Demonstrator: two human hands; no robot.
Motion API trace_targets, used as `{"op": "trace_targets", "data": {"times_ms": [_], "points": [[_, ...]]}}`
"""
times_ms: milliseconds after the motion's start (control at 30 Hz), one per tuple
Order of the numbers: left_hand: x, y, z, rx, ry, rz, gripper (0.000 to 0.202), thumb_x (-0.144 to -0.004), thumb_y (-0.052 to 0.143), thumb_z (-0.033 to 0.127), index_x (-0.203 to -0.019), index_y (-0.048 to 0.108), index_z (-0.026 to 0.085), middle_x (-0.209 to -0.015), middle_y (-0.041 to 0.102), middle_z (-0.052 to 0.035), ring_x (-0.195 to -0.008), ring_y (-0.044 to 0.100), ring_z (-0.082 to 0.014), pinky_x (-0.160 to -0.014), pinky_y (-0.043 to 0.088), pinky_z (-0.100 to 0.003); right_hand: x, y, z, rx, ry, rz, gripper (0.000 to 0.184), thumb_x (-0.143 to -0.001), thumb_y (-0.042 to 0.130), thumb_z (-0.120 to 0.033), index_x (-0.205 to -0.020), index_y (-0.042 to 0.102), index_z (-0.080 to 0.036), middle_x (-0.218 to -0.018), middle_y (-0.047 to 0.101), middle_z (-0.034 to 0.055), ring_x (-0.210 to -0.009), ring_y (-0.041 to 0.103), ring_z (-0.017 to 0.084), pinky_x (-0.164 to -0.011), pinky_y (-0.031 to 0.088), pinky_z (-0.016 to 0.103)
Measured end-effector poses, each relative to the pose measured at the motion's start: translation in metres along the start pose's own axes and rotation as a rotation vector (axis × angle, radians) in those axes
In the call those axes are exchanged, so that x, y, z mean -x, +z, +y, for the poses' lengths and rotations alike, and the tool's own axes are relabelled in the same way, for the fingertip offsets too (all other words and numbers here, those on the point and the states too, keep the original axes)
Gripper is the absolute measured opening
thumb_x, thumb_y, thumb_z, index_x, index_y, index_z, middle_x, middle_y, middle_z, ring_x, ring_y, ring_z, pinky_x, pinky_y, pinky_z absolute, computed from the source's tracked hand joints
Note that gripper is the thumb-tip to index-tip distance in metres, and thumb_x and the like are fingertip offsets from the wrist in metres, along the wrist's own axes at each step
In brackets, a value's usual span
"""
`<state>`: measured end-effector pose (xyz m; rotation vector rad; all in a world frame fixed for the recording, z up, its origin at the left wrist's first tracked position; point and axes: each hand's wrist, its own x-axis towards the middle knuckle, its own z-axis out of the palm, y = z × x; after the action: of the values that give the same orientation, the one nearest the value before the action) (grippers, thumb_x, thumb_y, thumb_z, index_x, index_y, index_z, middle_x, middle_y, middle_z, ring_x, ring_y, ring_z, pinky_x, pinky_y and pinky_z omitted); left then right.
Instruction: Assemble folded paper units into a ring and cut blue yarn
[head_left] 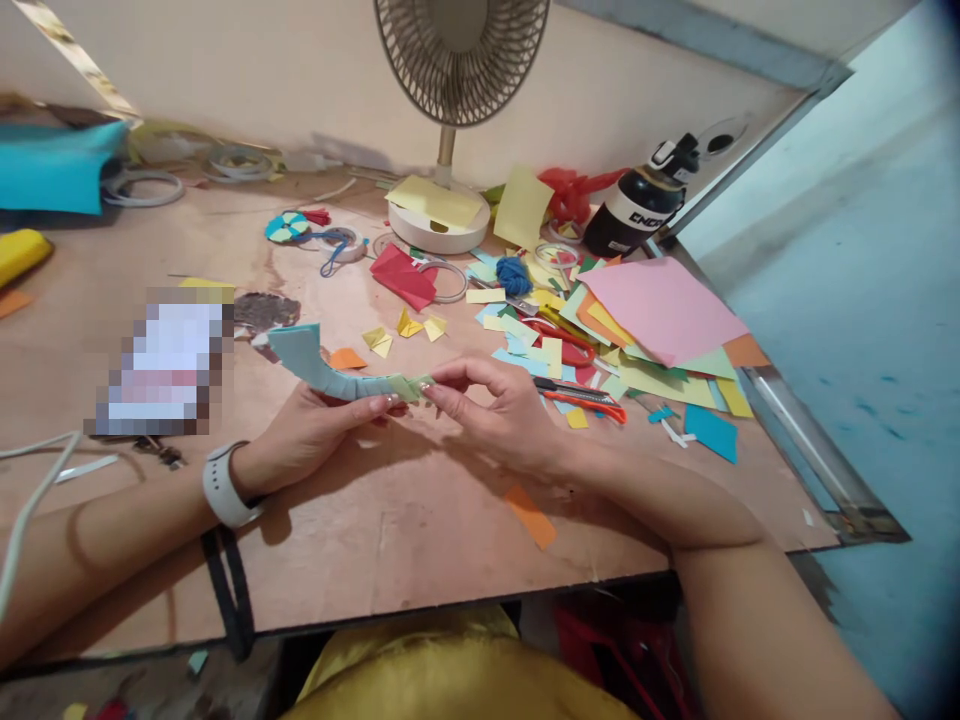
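Observation:
A curved strip of folded light-blue paper (330, 378) is held above the table, its wide end up at the left. My left hand (322, 430) is closed around its lower side, thumb pressed along it. At the strip's right end sits a pale green folded paper piece (406, 388). My right hand (487, 405) pinches that green piece between thumb and fingertips. Just beyond the hands lie several small yellow folded papers (377, 341) and an orange paper scrap (347, 358). An orange paper rectangle (530, 516) lies near the table's front edge.
Right of my hands are a cutter knife (577, 392), red-handled scissors (562, 345), many paper scraps and a pink sheet (664, 305) on a stack. A fan (446, 225) and a black bottle (634, 215) stand at the back. A blurred-out phone-like object (165, 365) lies left.

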<state>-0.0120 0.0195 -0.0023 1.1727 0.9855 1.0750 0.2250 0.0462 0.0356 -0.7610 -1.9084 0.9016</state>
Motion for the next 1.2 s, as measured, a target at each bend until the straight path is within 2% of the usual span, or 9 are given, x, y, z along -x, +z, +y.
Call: {"op": "trace_targets", "data": {"times_ms": [200,333,433,800,1067,1200], "points": [[0.002,0.0,0.002,0.048,-0.08,0.032,0.021,-0.079,0.093,0.044,-0.091,0.088,0.028,-0.093,0.085,-0.0046,-0.076,0.077,-0.0168,-0.067,0.064,-0.022,-0.001,-0.003,-0.003,0.118,-0.179,0.051,0.007,-0.099,0.07,-0.023,-0.098,0.076,-0.019,-0.086,0.077,0.0025,-0.076,0.069,0.013,-0.073,0.057,0.028],[0.003,-0.001,0.001,0.06,-0.1,0.049,0.026,-0.078,0.094,0.043,-0.096,0.088,0.025,-0.098,0.085,-0.0068,-0.082,0.078,-0.0181,-0.071,0.066,-0.023,-0.002,-0.004,-0.004,0.142,-0.255,0.07,0.006,-0.099,0.07,-0.02,-0.099,0.075,-0.018,-0.088,0.079,0.0034,-0.075,0.069,0.013,-0.072,0.057,0.027],[0.004,-0.002,0.001,0.056,-0.107,0.051,0.025,-0.078,0.094,0.043,-0.095,0.088,0.026,-0.098,0.085,-0.0068,-0.084,0.078,-0.0181,-0.072,0.065,-0.021,-0.001,-0.003,-0.003,0.159,-0.29,0.07,0.006,-0.1,0.069,-0.019,-0.101,0.075,-0.018,-0.09,0.08,0.0045,-0.078,0.071,0.013,-0.072,0.058,0.027],[0.004,-0.001,0.003,0.036,-0.091,0.036,0.025,-0.077,0.094,0.045,-0.093,0.089,0.028,-0.092,0.085,-0.0044,-0.075,0.075,-0.0133,-0.068,0.063,-0.017,0.002,0.0,0.001,0.247,-0.364,0.075,0.008,-0.102,0.066,-0.019,-0.103,0.073,-0.017,-0.088,0.079,0.0044,-0.078,0.071,0.014,-0.07,0.057,0.027],[0.004,-0.002,0.001,0.002,-0.058,0.037,0.02,-0.08,0.093,0.043,-0.092,0.088,0.027,-0.092,0.085,-0.0045,-0.077,0.076,-0.0144,-0.07,0.064,-0.017,0.005,0.004,0.012,0.508,-0.677,0.171,0.008,-0.102,0.063,-0.017,-0.107,0.069,-0.018,-0.082,0.077,0.0034,-0.071,0.067,0.015,-0.066,0.05,0.032],[0.003,-0.003,0.001,-0.01,-0.063,0.04,0.022,-0.08,0.092,0.045,-0.092,0.088,0.027,-0.09,0.085,-0.0044,-0.075,0.076,-0.0144,-0.068,0.064,-0.018,0.004,0.003,0.01,0.46,-0.616,0.138,0.008,-0.103,0.064,-0.018,-0.107,0.07,-0.017,-0.083,0.077,0.0042,-0.073,0.069,0.015,-0.067,0.052,0.031]]}}
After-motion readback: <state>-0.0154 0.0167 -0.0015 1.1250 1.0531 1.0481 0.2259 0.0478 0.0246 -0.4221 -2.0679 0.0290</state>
